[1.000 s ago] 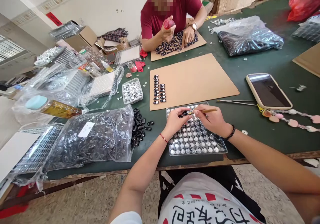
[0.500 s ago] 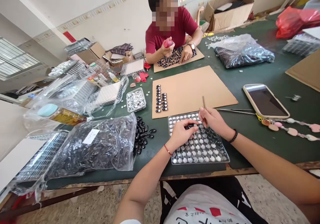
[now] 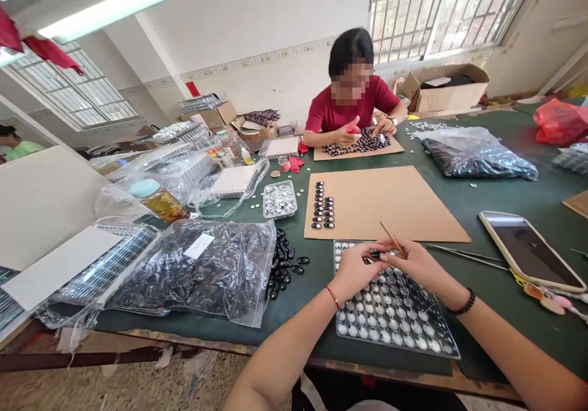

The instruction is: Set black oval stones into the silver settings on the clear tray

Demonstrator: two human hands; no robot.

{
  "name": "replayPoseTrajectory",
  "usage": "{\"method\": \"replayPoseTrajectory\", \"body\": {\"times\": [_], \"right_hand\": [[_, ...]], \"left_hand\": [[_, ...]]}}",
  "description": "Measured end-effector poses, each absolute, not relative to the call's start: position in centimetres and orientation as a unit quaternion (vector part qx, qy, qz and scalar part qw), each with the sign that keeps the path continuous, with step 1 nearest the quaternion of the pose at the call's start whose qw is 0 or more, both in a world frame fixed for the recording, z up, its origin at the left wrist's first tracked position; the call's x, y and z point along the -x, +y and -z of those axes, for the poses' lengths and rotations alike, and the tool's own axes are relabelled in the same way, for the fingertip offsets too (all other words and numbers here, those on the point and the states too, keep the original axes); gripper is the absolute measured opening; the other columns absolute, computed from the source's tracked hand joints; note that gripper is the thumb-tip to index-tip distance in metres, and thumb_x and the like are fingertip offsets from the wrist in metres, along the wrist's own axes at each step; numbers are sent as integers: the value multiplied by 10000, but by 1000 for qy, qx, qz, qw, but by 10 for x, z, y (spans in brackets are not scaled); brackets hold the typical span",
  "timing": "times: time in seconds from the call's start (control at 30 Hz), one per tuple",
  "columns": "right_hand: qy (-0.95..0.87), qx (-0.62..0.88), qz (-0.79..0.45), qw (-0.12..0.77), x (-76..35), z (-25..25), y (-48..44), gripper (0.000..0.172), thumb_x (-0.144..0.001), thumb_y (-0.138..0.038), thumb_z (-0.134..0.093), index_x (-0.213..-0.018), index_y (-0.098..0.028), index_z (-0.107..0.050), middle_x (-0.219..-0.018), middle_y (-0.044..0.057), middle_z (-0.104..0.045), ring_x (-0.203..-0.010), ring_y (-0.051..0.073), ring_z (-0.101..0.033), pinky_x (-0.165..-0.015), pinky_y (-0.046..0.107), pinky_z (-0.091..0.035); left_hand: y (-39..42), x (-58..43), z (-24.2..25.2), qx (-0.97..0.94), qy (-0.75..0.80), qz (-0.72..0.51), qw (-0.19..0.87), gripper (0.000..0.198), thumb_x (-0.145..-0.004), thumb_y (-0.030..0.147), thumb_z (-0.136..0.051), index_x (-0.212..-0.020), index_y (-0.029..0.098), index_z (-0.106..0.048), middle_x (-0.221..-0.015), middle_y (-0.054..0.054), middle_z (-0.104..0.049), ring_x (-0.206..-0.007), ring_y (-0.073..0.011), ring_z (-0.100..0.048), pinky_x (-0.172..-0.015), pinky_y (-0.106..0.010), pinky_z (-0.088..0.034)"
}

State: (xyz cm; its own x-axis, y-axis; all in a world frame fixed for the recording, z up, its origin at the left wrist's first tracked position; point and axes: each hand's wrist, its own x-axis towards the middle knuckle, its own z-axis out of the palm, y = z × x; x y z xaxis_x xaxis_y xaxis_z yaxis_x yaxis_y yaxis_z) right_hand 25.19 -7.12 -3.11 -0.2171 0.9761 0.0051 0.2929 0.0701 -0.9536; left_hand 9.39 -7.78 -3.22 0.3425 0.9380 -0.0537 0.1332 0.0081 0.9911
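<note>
My left hand [image 3: 356,270] pinches a small black oval piece [image 3: 375,255] above a clear tray [image 3: 441,322] of round white pieces. Held in my closed right hand [image 3: 420,269] is a thin wooden stick [image 3: 390,234], pointing up and away to the left. My fingertips meet around the black piece, so its contact with the right fingers cannot be made out. Past the tray lies a cardboard sheet [image 3: 390,203], with two columns of black pieces bearing white rounds [image 3: 329,210] near its left edge.
Left of my arm are loose black pieces [image 3: 282,264] and a bulging plastic bag [image 3: 197,282]. A tub [image 3: 280,198] holds small silvery pieces. Tweezers [image 3: 468,255] and a phone [image 3: 528,245] lie right. Opposite, a person in a red shirt [image 3: 316,117] works over another board.
My view has tilted up, shifting everything lower and rightward. My right hand has closed in on the left, and the stick leans more. The person opposite has lowered a red item to the board.
</note>
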Motion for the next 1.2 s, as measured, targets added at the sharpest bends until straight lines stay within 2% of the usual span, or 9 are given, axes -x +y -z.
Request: {"method": "replayPoseTrajectory", "body": {"times": [0.13, 0.27, 0.37, 0.5, 0.67, 0.83, 1.0, 1.1, 1.2], "right_hand": [[-598, 544, -443, 388, -255, 35, -54, 355, -661, -419, -618, -903, -160, -595, -824, 73, -652, -772, 207, -604, -682, 316, -479], [-615, 550, -371, 426, -247, 37, -16, 333, -669, -442, -607, -865, -172, -601, -874, 70, -642, -831, 197, -579, -694, 308, -458], [-631, 544, -337, 438, -228, 36, 24, 334, -672, -440, -597, -849, -156, -596, -858, 70, -635, -797, 178, -573, -664, 292, -449], [-670, 560, -293, 390, -194, 40, 85, 287, -662, -378, -599, -817, -135, -598, -790, 54, -631, -716, 146, -562, -639, 262, -429], [-671, 594, -274, 350, -169, 58, 142, 242, -648, -327, -599, -786, -130, -630, -754, 59, -631, -684, 154, -534, -632, 275, -385], [-677, 617, -259, 307, -165, 71, 157, 221, -678, -315, -571, -778, -137, -657, -745, 83, -626, -668, 166, -513, -602, 278, -339], [-668, 615, -272, 318, -157, 72, 156, 214, -681, -334, -581, -685, -132, -652, -657, 72, -605, -592, 141, -480, -547, 260, -306], [-646, 608, -305, 346, -160, 63, 158, 248, -693, -358, -575, -680, -118, -636, -592, 45, -577, -502, 101, -426, -492, 237, -291], [-615, 600, -340, 382, -184, 48, 152, 325, -790, -382, -446, -802, -105, -614, -687, 45, -600, -411, 52, -341, -425, 215, -276]], "left_hand": [[-69, -85, 32, -439, 410, -405, 689, 401, -613, 206, -651, -989, 159, -522, -740, -23, -587, -437, -55, -492, -371, -157, -298], [-64, -81, 34, -240, 362, -432, 791, 384, -518, 15, -614, -855, 137, -478, -769, -29, -558, -454, -47, -491, -338, -142, -172], [-64, -83, 35, -182, 353, -442, 804, 358, -494, -47, -546, -794, 132, -469, -725, -23, -544, -448, -58, -495, -343, -144, -184], [-63, -82, 35, -108, 337, -431, 830, 366, -470, -89, -477, -767, 124, -473, -757, -46, -550, -614, -134, -591, -379, -132, -250], [-61, -80, 36, -85, 338, -446, 825, 355, -462, -120, -458, -728, 114, -492, -778, -57, -545, -740, -189, -617, -394, -124, -265], [-57, -78, 34, -89, 330, -451, 824, 237, -584, -54, -539, -772, 88, -561, -846, -94, -557, -693, -147, -614, -368, -108, -246], [-55, -77, 34, -112, 330, -443, 826, 136, -717, 149, -583, -833, 77, -589, -831, -124, -584, -519, -55, -534, -317, -101, -189], [-55, -76, 36, -118, 336, -432, 829, 170, -751, 229, -561, -851, 94, -587, -701, -69, -560, -429, -20, -429, -300, -102, -171], [-53, -76, 34, -114, 362, -431, 818, 171, -740, 268, -577, -818, 115, -575, -572, 17, -446, -372, -1, -321, -293, -98, -161]]}}
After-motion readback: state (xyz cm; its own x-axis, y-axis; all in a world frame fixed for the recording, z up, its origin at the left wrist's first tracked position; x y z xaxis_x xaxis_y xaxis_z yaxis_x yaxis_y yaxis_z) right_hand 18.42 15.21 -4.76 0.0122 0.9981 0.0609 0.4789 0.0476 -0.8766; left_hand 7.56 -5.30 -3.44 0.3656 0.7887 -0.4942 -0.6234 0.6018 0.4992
